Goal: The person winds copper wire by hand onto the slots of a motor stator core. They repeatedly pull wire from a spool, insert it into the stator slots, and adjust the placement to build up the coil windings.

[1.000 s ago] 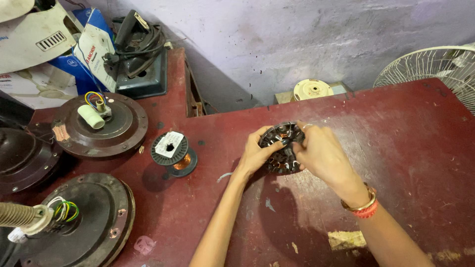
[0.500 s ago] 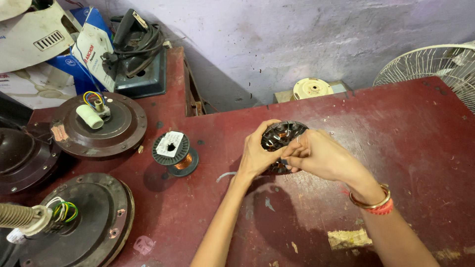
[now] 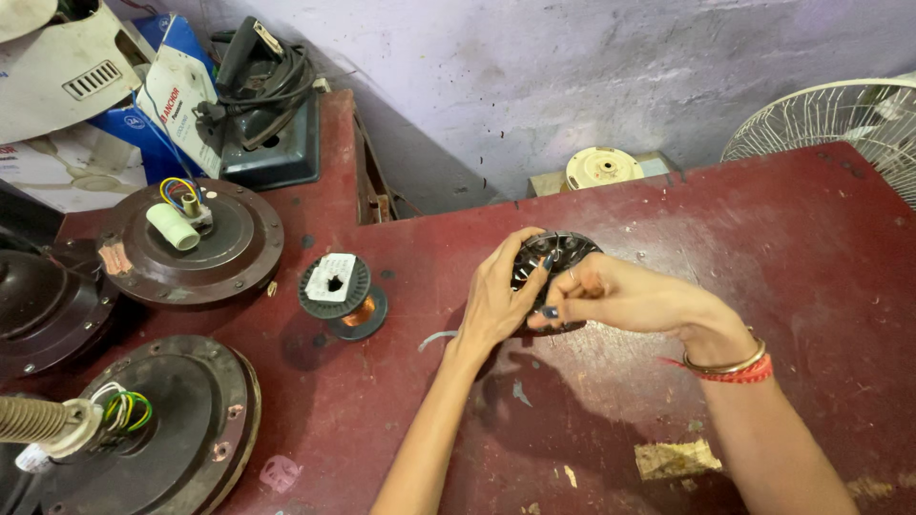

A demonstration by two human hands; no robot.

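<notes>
Above the dark red table (image 3: 782, 248), both hands hold a round black slotted motor core (image 3: 558, 255), tilted on edge. My left hand (image 3: 501, 296) cups its left rim from behind. My right hand (image 3: 620, 296), with bangles at the wrist, covers its lower front, fingers pinched against the core's face. Much of the core is hidden by the fingers.
A spool of copper wire (image 3: 342, 294) stands left of the hands. Three round brown fan motor housings (image 3: 196, 238) (image 3: 167, 420) (image 3: 38, 305) with coloured wires sit at the left. Boxes and an electric iron (image 3: 262, 67) are at the back left, a fan guard (image 3: 840, 119) at the right.
The core has been turned up on edge and lifted slightly. My right hand slid from its top to its lower front; my left hand shifted along the left rim.
</notes>
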